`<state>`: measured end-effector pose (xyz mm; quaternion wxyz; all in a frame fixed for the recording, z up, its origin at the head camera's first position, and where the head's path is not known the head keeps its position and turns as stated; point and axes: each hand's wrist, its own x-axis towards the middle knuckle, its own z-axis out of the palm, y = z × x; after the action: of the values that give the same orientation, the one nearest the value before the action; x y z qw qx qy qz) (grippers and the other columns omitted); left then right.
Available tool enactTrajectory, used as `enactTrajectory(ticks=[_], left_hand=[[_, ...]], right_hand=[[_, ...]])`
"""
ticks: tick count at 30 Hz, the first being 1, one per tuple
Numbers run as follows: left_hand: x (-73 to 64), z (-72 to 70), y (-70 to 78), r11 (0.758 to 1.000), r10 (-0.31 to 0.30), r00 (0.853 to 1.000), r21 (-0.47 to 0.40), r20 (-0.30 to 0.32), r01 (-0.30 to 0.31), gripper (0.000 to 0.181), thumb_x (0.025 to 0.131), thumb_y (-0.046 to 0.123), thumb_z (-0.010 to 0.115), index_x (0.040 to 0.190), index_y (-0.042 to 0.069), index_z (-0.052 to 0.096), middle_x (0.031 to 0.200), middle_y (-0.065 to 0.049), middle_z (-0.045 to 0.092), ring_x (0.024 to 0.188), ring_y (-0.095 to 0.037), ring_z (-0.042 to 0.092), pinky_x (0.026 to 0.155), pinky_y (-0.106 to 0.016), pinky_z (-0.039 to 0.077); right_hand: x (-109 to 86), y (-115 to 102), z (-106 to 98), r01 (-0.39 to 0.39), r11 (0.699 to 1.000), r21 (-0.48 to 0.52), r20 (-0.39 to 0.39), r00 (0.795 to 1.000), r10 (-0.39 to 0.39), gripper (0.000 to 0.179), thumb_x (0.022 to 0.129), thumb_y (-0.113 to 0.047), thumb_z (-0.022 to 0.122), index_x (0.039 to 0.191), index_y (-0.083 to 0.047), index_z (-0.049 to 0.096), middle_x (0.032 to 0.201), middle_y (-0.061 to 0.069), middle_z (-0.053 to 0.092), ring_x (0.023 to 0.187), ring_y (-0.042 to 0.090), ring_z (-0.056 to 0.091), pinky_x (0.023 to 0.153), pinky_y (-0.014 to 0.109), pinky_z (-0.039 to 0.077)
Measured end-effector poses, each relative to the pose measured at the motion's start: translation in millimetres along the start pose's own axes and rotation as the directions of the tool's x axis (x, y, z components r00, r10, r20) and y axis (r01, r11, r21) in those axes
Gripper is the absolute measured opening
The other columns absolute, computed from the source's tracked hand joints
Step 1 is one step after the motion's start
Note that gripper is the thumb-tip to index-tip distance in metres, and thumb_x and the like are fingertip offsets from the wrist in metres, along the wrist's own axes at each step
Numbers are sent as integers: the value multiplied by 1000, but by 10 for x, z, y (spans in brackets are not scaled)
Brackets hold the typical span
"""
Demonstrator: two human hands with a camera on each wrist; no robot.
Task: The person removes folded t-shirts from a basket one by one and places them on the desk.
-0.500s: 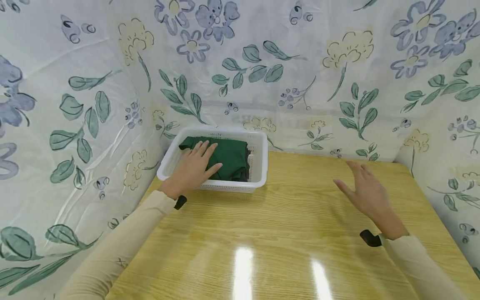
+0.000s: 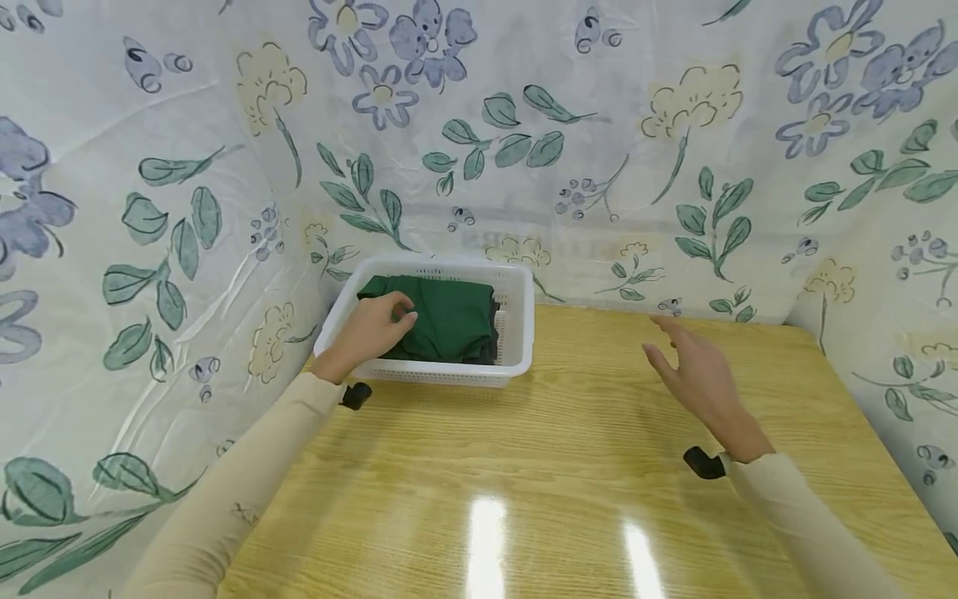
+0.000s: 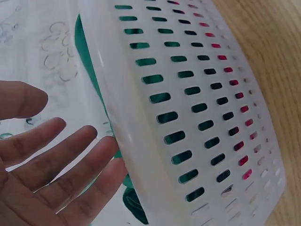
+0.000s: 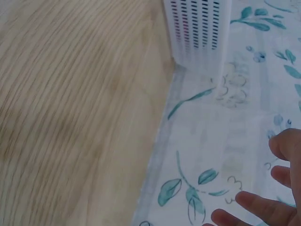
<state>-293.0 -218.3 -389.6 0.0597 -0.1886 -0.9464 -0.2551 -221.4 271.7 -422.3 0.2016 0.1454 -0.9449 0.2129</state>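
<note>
A folded dark green cloth (image 2: 456, 312) lies on top inside a white slotted plastic basket (image 2: 527, 333) at the back left of the table. Over the cloth's left part hovers my left hand (image 2: 367, 333), its fingers bent loosely and the thumb apart. In the left wrist view that hand (image 3: 56, 174) holds nothing, its fingertips near the basket rim (image 3: 113, 99). To the right of the basket, my right hand (image 2: 699, 378) is held above the table with its fingers loosely extended. The right wrist view shows nothing in that hand (image 4: 282, 202).
Red and dark material shows through the basket wall (image 3: 178, 117), beneath the green. The wooden table (image 2: 569, 449) ends at a floral curtain (image 2: 599, 241) along the back and sides. Black wrist mounts (image 2: 703, 462) stick out below each hand.
My left hand has drawn back slightly to the left, and its fingers have bent from a flatter spread. My right hand has moved a little left. The basket and cloth stay put.
</note>
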Motion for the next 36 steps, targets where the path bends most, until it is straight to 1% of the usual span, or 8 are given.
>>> enactTrajectory(ticks=[5,8,12,17,25,30,33,36], left_hand=[[30,-64,-63,999,-45,999,-27,3,45,30,106,21,59,123,-3,65,108,-23,71,70,-25,66,64,-42,53],[55,-116,-91,996,-74,997,-49,17,74,31,106,21,58,124,-3,65,111,-23,70,74,-28,67,67,-44,54],[95,-178,-124,992,-101,995,-68,26,103,32,107,23,57,124,-2,65,113,-23,69,88,-33,68,75,-48,54],[138,-222,-167,988,-138,989,-67,55,142,34,107,22,55,127,-4,63,117,-26,68,96,-39,68,81,-52,55],[177,-270,-275,967,-226,969,-97,97,235,50,107,23,54,145,-8,46,125,-33,61,108,-45,64,87,-55,53],[184,-312,-327,957,-259,960,-105,110,270,53,106,24,53,147,-8,41,128,-33,57,115,-46,58,92,-57,49],[194,-314,-352,950,-277,950,-107,142,293,54,106,24,53,149,-6,39,132,-33,55,118,-46,55,95,-57,47],[213,-295,-379,941,-289,937,-121,193,315,56,107,25,52,151,-5,36,140,-35,51,127,-47,51,101,-58,45]], right_hand=[[118,-124,111,11,998,59,9,1000,-11,45,104,-23,64,144,-3,56,117,24,70,92,40,70,73,57,55],[176,-205,176,-7,994,105,27,1000,5,44,105,-24,63,142,-1,57,114,23,71,91,37,71,72,54,57],[263,-332,265,-21,987,157,43,999,14,44,105,-23,63,141,0,57,113,22,71,88,34,71,70,51,58],[404,-509,394,10,978,209,27,1000,-16,42,104,-22,65,140,-2,58,112,19,71,86,30,71,68,47,58],[662,-851,566,53,963,263,21,998,-60,41,104,-23,65,138,-1,60,112,17,72,85,28,72,66,43,59],[807,-1084,646,55,961,273,52,996,-72,40,104,-23,64,138,-2,60,114,17,72,87,27,72,68,41,59],[861,-1210,698,62,953,297,69,994,-86,39,104,-21,64,138,-2,60,113,16,72,86,25,72,68,39,59],[902,-1313,769,62,943,328,96,990,-99,39,104,-21,64,138,-3,60,112,14,71,85,24,71,69,38,59]])
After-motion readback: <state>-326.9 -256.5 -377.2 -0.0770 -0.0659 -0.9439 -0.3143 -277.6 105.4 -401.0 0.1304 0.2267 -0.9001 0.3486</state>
